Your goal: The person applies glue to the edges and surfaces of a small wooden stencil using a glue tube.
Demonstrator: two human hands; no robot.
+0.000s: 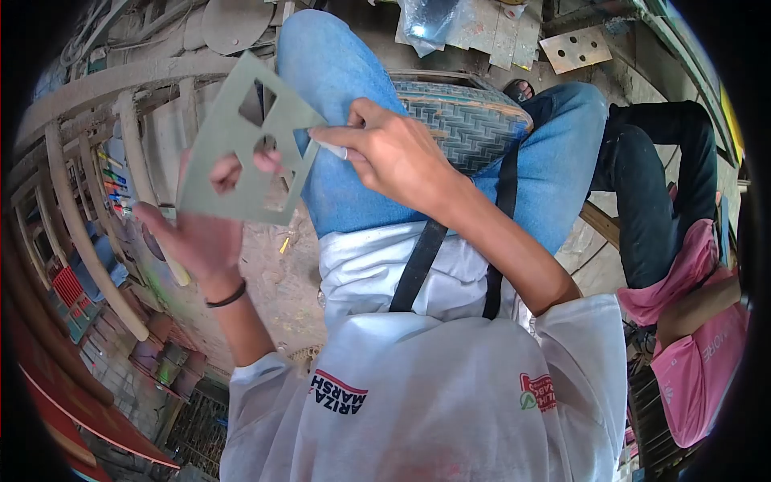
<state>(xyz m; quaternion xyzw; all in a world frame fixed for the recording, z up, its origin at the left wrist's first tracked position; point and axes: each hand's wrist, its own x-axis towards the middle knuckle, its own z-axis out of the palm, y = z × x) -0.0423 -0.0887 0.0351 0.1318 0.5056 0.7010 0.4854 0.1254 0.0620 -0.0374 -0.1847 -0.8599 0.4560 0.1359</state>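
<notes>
A grey-green flat plate (225,124) with several cutouts is tilted over the left knee. My left hand (209,241) supports it from behind and below; fingertips show through two cutouts, and the thumb sticks out to the left. At the plate's right edge, beside a cutout, is my right hand (401,157), its fingers closed around a small whitish piece (333,149) too small to name. The extended fingertip of that hand meets the edge.
A black woven-pattern seat or pad (458,120) lies between my knees. Wooden railings (96,209) curve along the left. Another plate with holes (577,50) lies at the upper right. A person in pink (699,361) sits at the right. Plastic wrap (430,22) lies at the top.
</notes>
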